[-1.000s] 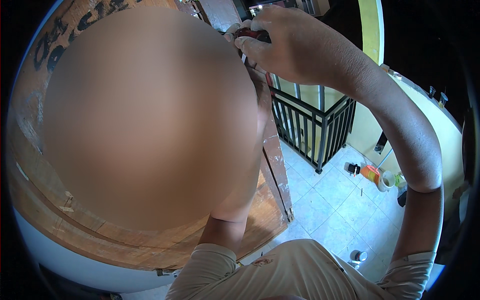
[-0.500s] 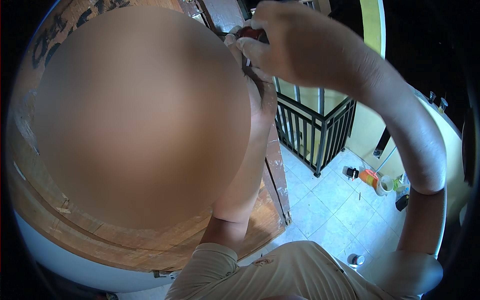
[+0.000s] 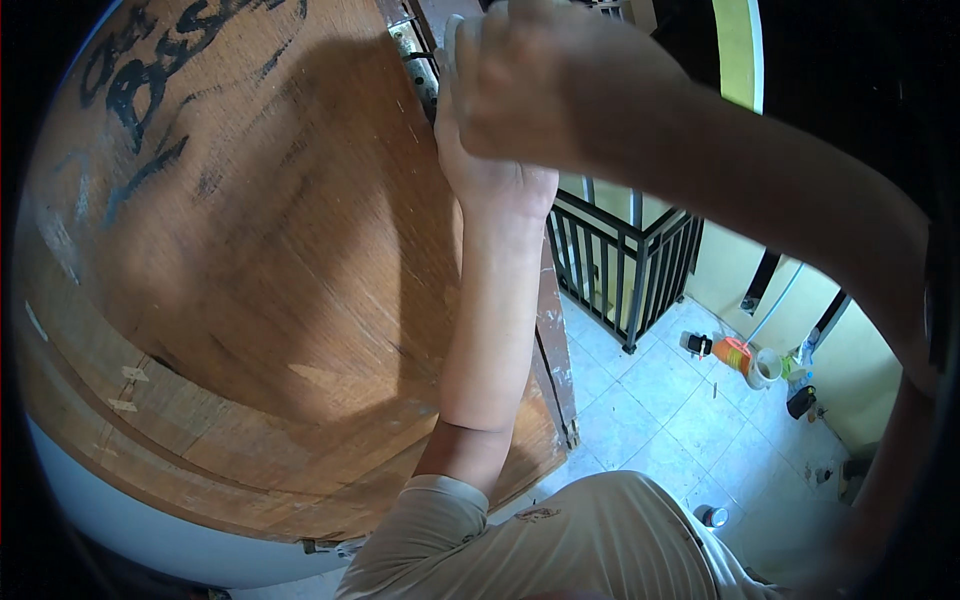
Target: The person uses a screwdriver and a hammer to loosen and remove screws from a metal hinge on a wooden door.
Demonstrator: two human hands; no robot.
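Observation:
A wooden door panel (image 3: 270,270) with black painted marks fills the left side. On its far edge is a metal hinge (image 3: 418,72), crossed by a thin dark shaft like a screwdriver's. My right hand (image 3: 545,90) is closed beside the hinge, smeared by motion. The red-brown screwdriver handle, seen in it half a second ago, is now hidden. My left hand (image 3: 490,175) reaches up to the door edge, under and behind the right one. One pale finger or thumb shows beside the hinge; the other fingers are covered, so their grip is unclear.
Beyond the door edge stands a black metal railing (image 3: 640,255) over a tiled floor (image 3: 660,400). Along the pale wall lie an orange container (image 3: 733,353), a whitish bucket (image 3: 764,370) and a dark item (image 3: 801,402). A small round tin (image 3: 713,517) lies nearer me.
My right hand has shifted slightly left and turned, hiding the screwdriver handle. My right elbow has swung outward to the right. The hinge and door surface show more plainly now.

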